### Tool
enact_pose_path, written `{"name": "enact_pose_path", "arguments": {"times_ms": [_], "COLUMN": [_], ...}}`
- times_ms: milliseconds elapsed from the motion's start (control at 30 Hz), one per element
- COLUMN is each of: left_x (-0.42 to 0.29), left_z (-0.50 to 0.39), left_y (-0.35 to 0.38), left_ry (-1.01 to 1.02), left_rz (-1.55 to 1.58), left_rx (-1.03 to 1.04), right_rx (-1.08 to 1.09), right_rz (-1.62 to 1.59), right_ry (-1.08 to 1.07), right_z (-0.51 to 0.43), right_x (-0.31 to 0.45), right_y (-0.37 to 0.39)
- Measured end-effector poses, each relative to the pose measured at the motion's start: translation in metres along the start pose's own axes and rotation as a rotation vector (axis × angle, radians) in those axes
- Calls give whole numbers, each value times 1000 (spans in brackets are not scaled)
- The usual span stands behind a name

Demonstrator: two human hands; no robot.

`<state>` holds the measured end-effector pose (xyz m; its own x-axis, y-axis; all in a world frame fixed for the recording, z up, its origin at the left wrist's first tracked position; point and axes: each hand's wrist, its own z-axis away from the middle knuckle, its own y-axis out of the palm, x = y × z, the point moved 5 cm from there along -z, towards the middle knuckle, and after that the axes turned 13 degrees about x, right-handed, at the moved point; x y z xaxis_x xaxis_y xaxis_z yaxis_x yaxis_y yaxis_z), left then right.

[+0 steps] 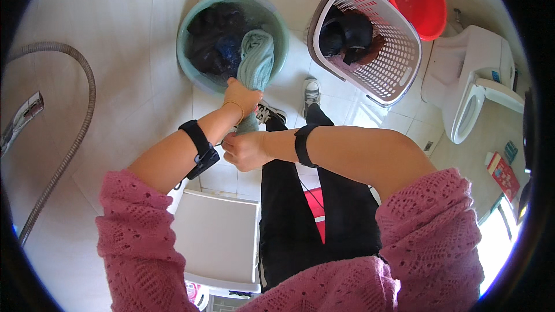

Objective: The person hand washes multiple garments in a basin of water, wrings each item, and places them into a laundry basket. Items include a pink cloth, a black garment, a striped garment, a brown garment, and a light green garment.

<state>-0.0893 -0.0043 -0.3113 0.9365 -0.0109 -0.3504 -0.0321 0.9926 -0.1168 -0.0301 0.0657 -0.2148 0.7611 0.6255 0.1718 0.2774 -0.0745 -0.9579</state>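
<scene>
A light green knit garment or cloth (256,58), gathered into a thick folded roll, stretches from over the round green basin (182,37) back towards me. My left hand (243,96) grips its middle at the basin's near rim. Closer to my body, my right hand (246,151) is closed around the narrower near end, with the fingers partly hidden. Dark laundry (212,37) lies in water inside the basin. The far end of the green cloth hangs above that dark laundry; whether it touches the water I cannot tell.
Right of the basin, a white laundry basket (390,58) holds dark clothing (357,30), beside a red bucket (418,2). A toilet (466,69) stands at the right. A shower hose (89,91) hangs left. A white cabinet (219,234) and a red object (315,199) are near my legs.
</scene>
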Motion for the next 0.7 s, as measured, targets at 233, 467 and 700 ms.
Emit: {"name": "enact_pose_path", "arguments": {"times_ms": [233, 467, 700], "left_x": [23, 46, 18], "left_z": [-18, 15, 66], "left_y": [-8, -32, -20], "left_ry": [11, 133, 578], "left_rz": [14, 879, 730], "left_rx": [-102, 89, -355], "right_rx": [129, -502, -1003], "right_rz": [-116, -809, -2847], "right_ry": [127, 905, 1919], "right_z": [-8, 67, 84], "right_x": [-6, -39, 19], "right_y": [9, -37, 9]}}
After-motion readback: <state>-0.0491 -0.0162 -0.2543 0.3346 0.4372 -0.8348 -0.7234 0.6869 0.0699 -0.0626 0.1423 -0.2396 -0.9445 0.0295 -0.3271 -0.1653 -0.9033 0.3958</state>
